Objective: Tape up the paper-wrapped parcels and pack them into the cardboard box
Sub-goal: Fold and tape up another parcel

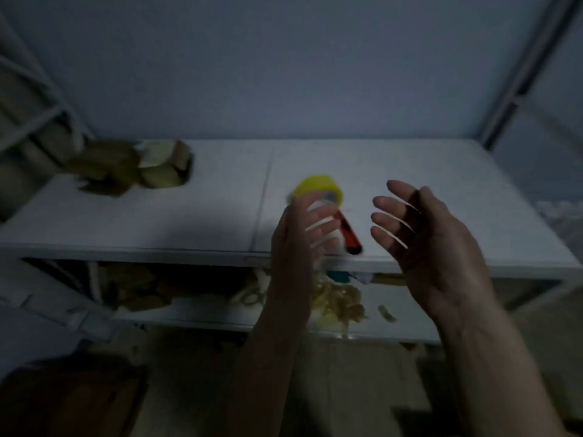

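- The table (189,216) is carrying everything on its white top: brown parcels (132,167) are lying at its far left, well apart from both hands.
- A box (63,402) seems to be sitting low at the near left (too dark to be sure).
- The right hand (432,244) is hovering with fingers spread, holding nothing.
- The left hand (299,234), blurred, is also gripping nothing, fingers straight, just in front of the tape (318,192).
- Taping looks not yet begun; next, I judge, the left hand needs to close on the dispenser.

No text, label or number can be read anywhere; the view is dim and blurred, perhaps hiding small print.
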